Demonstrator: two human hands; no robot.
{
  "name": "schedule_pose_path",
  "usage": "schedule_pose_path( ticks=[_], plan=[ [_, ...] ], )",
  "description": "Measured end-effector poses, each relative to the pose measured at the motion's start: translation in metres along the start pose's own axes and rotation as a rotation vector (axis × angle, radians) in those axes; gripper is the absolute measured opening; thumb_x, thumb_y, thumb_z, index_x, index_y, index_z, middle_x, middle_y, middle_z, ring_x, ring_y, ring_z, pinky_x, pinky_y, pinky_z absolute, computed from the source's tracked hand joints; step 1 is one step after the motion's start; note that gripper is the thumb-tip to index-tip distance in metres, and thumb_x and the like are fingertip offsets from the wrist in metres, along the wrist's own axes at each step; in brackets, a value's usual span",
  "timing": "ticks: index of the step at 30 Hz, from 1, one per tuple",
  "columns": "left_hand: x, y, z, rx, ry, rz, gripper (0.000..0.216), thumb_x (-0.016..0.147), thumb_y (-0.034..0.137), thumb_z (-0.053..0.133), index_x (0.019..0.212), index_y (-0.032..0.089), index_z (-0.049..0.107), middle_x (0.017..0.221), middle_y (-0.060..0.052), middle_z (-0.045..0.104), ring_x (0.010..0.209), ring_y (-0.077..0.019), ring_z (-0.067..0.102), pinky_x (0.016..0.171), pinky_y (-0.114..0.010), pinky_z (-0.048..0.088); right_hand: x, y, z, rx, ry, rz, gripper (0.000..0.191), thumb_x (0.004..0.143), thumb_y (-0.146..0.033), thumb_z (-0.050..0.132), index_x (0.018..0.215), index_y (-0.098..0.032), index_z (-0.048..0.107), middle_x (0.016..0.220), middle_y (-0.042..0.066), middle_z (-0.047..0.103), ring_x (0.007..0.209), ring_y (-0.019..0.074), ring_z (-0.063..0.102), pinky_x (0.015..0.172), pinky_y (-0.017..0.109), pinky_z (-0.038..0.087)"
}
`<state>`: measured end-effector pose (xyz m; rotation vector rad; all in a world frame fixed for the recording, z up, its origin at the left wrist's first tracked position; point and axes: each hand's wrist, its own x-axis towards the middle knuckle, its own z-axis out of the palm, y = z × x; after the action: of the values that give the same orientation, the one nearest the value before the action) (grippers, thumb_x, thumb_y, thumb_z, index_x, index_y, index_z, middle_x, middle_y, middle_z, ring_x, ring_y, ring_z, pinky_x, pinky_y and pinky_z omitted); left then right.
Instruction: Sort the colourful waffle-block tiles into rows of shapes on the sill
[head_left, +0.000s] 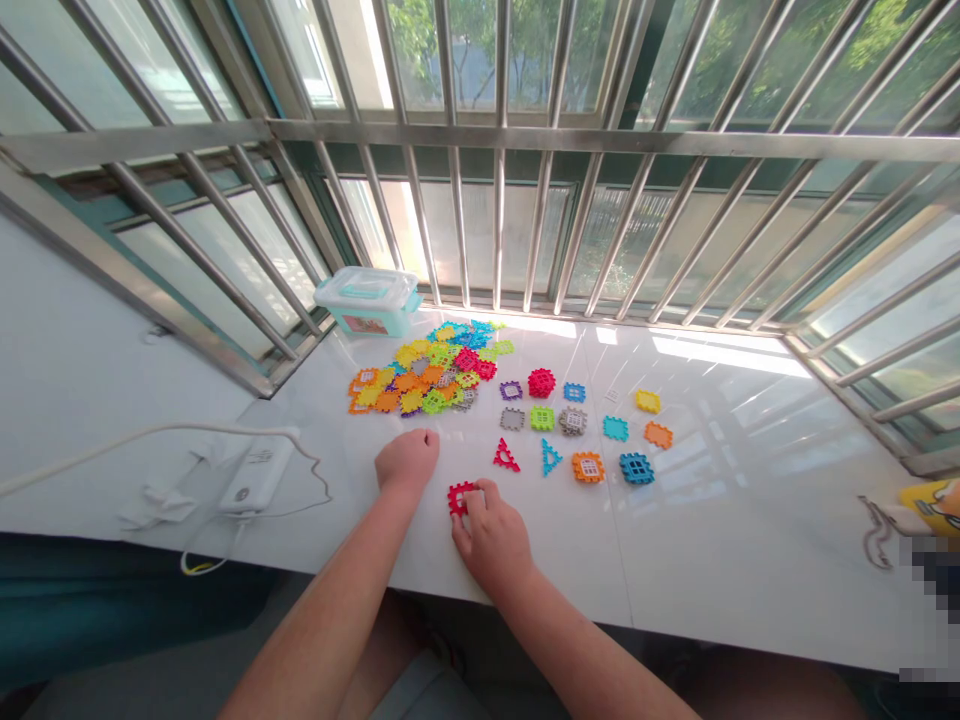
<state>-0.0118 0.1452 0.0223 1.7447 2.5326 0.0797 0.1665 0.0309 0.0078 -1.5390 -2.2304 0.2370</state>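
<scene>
My right hand (pixel 491 530) is closed on a red square interlocking tile (pixel 459 496) lying on the white sill (pixel 712 520). My left hand (pixel 407 458) rests just left of it as a fist, with nothing visible in it. Ahead lie a red triangle piece (pixel 506 456) and a blue triangle piece (pixel 550 457). Beyond them several single tiles lie spread out, among them an orange one (pixel 588 467) and a blue one (pixel 636 468). A heap of mixed coloured tiles (pixel 427 380) sits further back on the left.
A pale lidded plastic box (pixel 367 300) stands at the back by the window bars (pixel 495 150). A white power bank with cables (pixel 255 478) lies at the left. A yellow object (pixel 934 500) shows at the right edge.
</scene>
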Motion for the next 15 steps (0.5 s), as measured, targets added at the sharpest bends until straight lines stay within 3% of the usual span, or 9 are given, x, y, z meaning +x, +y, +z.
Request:
schedule_pose_path(
  ticks=[15],
  plan=[
    [-0.0011,0.0024,-0.0036,-0.004,-0.032,-0.022,0.053,0.100,0.039,0.032,0.101,0.023,0.082,0.097,-0.015,0.078,0.087,-0.0297,0.072,0.072,-0.035,0.048,0.0002,0.0010,-0.0018,0.012,0.003,-0.017,0.018,0.097,-0.034,0.059,0.109,-0.021,0.062,0.128,0.010,0.060,0.078,0.0148,0.062,0.067,0.026,0.045]
  ],
)
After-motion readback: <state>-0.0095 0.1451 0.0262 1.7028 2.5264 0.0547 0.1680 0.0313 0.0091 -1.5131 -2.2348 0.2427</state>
